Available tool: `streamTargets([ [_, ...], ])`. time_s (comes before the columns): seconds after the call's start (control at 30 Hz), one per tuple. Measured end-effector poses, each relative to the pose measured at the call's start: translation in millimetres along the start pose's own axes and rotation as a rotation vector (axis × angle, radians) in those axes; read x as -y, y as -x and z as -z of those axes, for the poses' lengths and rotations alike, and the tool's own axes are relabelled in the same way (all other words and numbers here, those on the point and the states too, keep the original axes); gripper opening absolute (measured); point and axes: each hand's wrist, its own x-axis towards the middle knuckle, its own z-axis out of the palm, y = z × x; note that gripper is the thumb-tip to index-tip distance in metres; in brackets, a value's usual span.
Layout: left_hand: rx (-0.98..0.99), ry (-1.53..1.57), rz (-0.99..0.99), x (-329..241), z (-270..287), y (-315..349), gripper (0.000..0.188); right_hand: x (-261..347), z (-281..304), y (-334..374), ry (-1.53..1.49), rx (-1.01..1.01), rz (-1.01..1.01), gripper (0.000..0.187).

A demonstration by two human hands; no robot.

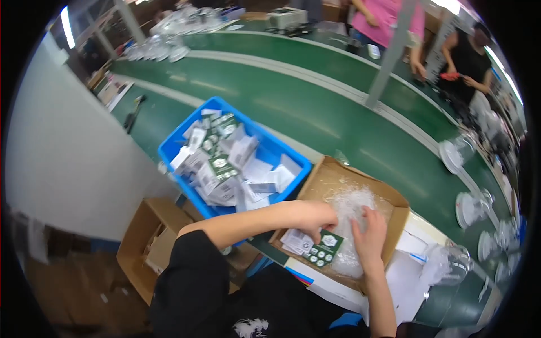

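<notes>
A shallow cardboard box (pixel 396 232) lies in front of me, with a heap of thin clear plastic bags (pixel 355 198) inside. My left hand (pixel 318 218) reaches across into it, fingers bent down and closed on a green-and-white printed card (pixel 330 242). White printed slips (pixel 297 241) lie against that card at the box's near left. On the bags' right side rests my right hand (pixel 370 234), its thumb and fingers apart and touching the plastic. Whether it pinches any film is hard to see.
A blue bin (pixel 293 156) full of folded leaflets and cards stands on the green bench (pixel 270 90). An open carton (pixel 135 242) sits below left. Clear domed items (pixel 455 265) line the right side. Across the bench, two people (pixel 389 22) stand.
</notes>
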Motion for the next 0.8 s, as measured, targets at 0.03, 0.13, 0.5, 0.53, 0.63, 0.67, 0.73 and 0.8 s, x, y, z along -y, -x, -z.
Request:
streamTargets([
  [0.03,-0.046,0.045,-0.092,11,-6,-2,0.035,-4,0,0,-0.012,0.013,0.035,0.022],
  [0.13,0.005,0.082,-0.055,9,-1,1,0.036,-16,-9,-3,-0.013,-0.017,0.105,0.010],
  [0.5,-0.053,0.102,0.131,-7,15,2,0.028,-5,5,-1,-0.325,-0.085,0.071,0.007],
  [0.53,-0.046,0.074,0.100,-5,14,3,0.026,-4,5,0,-0.324,-0.097,0.068,0.007],
  [0.63,0.020,-0.009,0.076,1,12,3,0.023,4,5,0,-0.418,-0.146,0.090,0.008],
  [0.67,0.012,0.011,0.051,4,7,4,0.024,5,5,2,-0.420,-0.156,0.086,0.008],
  [0.73,0.026,0.025,0.012,6,8,3,0.026,6,4,6,-0.533,-0.176,0.031,0.010],
  [0.8,-0.036,0.150,0.036,4,11,4,0.027,5,6,9,-0.575,-0.149,-0.045,0.010],
])
